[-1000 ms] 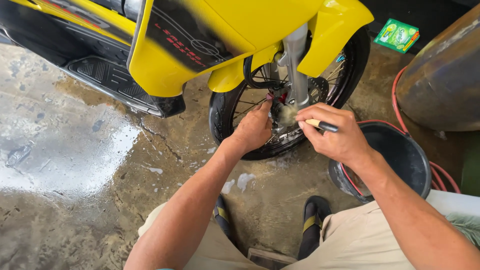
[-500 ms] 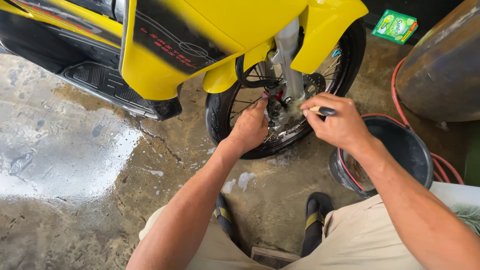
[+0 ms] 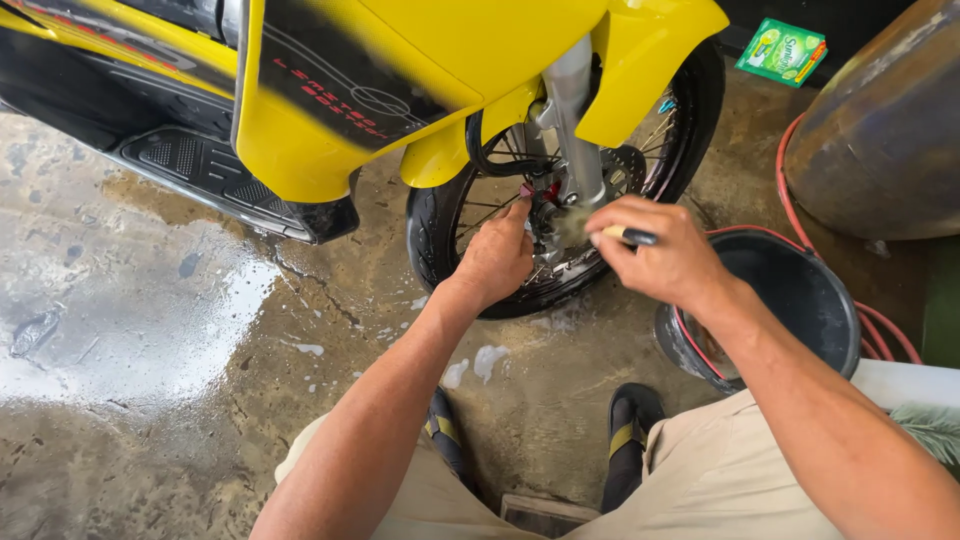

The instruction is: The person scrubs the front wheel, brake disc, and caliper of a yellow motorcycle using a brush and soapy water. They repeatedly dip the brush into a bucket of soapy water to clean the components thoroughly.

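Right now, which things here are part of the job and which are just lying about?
In use: front wheel, steadied by left hand; brush in right hand, at the hub; black bucket beside it.
Lying about: green packet, red hose, rusty drum.

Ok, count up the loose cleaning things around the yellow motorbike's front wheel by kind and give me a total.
Small brush with a pale and black handle, in the right hand: 1
Black plastic bucket: 1
Red hose: 1
Green flat packet: 1
Total: 4
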